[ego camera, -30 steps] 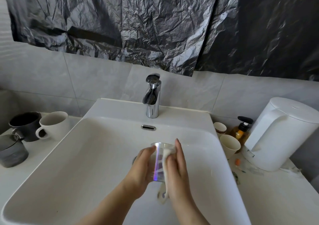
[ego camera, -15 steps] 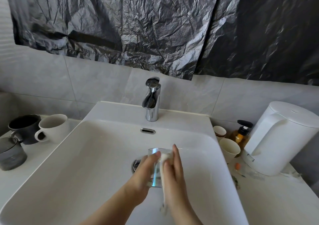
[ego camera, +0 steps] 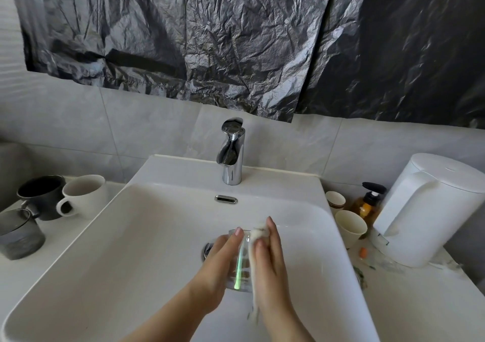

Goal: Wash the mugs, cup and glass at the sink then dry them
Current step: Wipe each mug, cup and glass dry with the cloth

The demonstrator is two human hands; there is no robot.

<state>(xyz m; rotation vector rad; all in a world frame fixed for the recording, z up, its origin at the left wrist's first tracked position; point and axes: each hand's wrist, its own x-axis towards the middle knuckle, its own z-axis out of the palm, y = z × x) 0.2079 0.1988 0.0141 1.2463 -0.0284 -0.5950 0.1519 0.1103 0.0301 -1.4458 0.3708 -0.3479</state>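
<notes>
A clear glass point(ego camera: 240, 265) is held upright over the white sink point(ego camera: 136, 236), near the drain. My left hand point(ego camera: 219, 268) wraps its left side. My right hand point(ego camera: 269, 265) presses a white cloth point(ego camera: 258, 236) against the glass's right side and rim; the cloth's tail hangs down below my palm. On the left counter stand a black mug point(ego camera: 42, 193), a white mug point(ego camera: 85, 196) and a smoky grey glass mug point(ego camera: 18, 232). A small striped cup point(ego camera: 335, 201) and a cream cup point(ego camera: 350, 226) stand on the right of the basin.
A chrome faucet point(ego camera: 232, 152), not running, rises behind the basin. On the right counter are a white electric kettle point(ego camera: 430, 215), an amber pump bottle point(ego camera: 368, 202) and small scraps of litter point(ego camera: 363, 252). Crumpled black plastic sheet point(ego camera: 210, 39) covers the wall above.
Both hands and the glass have sunk a little lower in the basin, toward the drain. The cloth has shifted up along the glass's right side to the rim.
</notes>
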